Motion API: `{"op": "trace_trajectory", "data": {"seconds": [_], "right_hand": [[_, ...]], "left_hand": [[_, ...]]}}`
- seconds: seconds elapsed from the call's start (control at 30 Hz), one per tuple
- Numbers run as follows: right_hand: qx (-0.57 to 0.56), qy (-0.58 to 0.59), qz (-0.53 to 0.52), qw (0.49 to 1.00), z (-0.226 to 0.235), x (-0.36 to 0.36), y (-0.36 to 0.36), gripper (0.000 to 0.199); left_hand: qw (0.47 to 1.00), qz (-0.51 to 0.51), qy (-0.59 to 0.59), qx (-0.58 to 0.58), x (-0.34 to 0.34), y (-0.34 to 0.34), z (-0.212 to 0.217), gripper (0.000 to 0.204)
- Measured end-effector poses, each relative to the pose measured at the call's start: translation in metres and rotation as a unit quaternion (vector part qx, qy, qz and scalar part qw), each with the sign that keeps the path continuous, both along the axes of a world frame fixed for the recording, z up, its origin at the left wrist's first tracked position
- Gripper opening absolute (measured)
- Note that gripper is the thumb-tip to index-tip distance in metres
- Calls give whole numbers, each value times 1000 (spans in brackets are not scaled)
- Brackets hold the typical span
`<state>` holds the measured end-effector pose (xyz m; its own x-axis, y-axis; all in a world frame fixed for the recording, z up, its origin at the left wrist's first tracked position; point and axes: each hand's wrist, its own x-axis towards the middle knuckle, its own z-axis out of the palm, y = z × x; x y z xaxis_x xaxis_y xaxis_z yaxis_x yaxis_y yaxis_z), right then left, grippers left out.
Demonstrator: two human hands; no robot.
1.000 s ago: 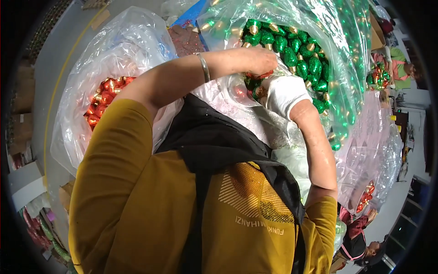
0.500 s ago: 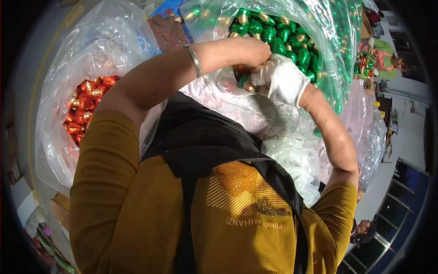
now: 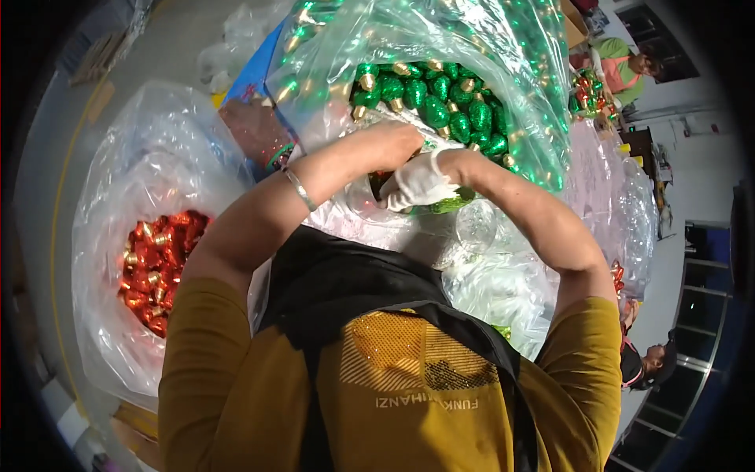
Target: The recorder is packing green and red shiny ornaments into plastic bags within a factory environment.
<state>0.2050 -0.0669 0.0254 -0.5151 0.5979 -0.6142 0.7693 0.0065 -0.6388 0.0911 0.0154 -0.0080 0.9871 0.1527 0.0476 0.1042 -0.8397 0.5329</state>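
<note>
Right hand [image 3: 419,186] in a white glove, fingers curled tight, closed on a small green glittery piece [image 3: 454,204] that pokes out just below the knuckles. Left hand [image 3: 391,146] bare, silver bangle [image 3: 300,189] on the forearm, pressed up against the gloved one. Cannot tell the left fingers' spread, as they are tucked out of sight behind the wrist and the plastic.

Both hands meet at the near lip of the big clear plastic bag of green bulb-shaped ornaments with gold caps [image 3: 440,102]. Pile lies straight ahead of the fingertips, away from the body, just beyond them. Right hand nearer to the pile's edge, left a touch further back and to the side. Held piece lies crosswise, its long axis running left to right under the glove.

Second clear bag of red bulb-shaped ornaments [image 3: 157,259] sits well apart on the left, beside the left elbow, untouched. Crumpled clear plastic sheeting [image 3: 495,283] below the right forearm. Another person [image 3: 621,67] far off at upper right.
</note>
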Motion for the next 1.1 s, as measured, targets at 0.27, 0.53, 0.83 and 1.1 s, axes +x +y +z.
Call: {"op": "trace_trajectory", "data": {"seconds": [0.27, 0.53, 0.83, 1.1], "right_hand": [[24, 139, -200, 970, 19, 14, -36, 16], [113, -209, 42, 970, 11, -14, -8, 20], [77, 0, -30, 997, 7, 4, -2, 20], [47, 116, -420, 899, 20, 9, -11, 22]], "left_hand": [[999, 20, 23, -40, 2, 0, 5, 17], [998, -28, 37, 38, -9, -1, 1, 18], [990, -44, -119, 58, -60, -10, 5, 14], [990, -62, 129, 2, -72, -29, 42, 21]]}}
